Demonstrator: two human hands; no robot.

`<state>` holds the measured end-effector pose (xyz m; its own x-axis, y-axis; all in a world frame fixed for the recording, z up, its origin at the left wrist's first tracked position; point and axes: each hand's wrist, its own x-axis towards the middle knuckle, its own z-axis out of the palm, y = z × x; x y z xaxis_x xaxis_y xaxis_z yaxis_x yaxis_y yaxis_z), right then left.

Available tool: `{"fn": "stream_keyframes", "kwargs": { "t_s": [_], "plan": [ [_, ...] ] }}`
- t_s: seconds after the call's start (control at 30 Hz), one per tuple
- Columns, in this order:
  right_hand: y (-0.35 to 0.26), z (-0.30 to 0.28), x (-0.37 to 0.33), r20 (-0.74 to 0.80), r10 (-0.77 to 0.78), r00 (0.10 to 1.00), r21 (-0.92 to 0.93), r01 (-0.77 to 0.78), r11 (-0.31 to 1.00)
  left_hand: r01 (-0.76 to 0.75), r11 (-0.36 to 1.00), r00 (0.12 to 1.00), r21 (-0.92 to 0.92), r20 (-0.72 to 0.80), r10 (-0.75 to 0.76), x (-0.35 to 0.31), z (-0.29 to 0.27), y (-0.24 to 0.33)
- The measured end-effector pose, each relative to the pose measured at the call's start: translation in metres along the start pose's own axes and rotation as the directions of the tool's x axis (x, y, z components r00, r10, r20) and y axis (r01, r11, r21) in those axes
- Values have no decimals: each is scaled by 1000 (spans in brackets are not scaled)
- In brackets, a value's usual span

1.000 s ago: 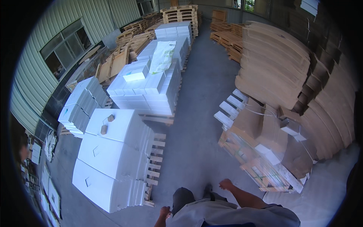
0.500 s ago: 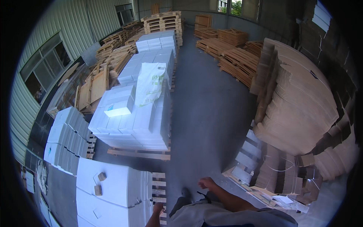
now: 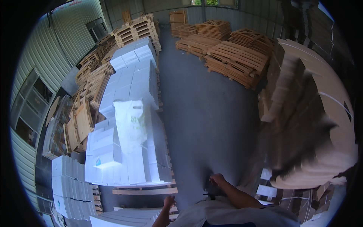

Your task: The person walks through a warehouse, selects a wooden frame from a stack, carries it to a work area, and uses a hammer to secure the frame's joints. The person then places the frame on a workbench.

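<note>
My left hand [image 3: 169, 201] hangs low, its fingers loosely curled with nothing visible in them. It is nearest the front edge of a wooden pallet [image 3: 145, 191] loaded with stacked white boxes [image 3: 130, 166], and does not touch it. My right hand [image 3: 216, 179] is over the grey floor in front of my body, fingers curled in and no object showing. A white plastic bag [image 3: 130, 123] with green print lies on top of the white stack. One loose white box [image 3: 107, 154] sits beside the bag.
Flat brown cardboard [image 3: 329, 125] stands in a tall, partly blurred pile on my right. Wooden pallets [image 3: 236, 58] lie stacked beyond it, with more pallets [image 3: 138, 30] at the far left. Another white stack [image 3: 72, 185] stands at left. A grey floor aisle [image 3: 204, 98] runs between.
My view has moved forward along the aisle; the white stack with the bag and the cardboard are now closer. The nearest white stack has slid mostly out at the bottom. Both hands have swung slightly.
</note>
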<state>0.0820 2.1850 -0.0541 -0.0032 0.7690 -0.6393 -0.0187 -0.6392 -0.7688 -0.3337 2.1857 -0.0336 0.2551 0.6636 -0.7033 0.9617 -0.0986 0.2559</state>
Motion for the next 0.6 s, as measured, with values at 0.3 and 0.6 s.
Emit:
{"fn": "stream_keyframes", "kwargs": {
  "t_s": [0.3, 0.6],
  "plan": [
    [-244, -53, 202, 36, -271, 962, -30, 272, 962, 454, 566, 876, -688, 231, -422, 98, -104, 29],
    [-331, -157, 353, 168, -14, 986, -910, 161, 381, 30, 982, 997, -186, -66, -42, 393, -337, 62]
  ]
}}
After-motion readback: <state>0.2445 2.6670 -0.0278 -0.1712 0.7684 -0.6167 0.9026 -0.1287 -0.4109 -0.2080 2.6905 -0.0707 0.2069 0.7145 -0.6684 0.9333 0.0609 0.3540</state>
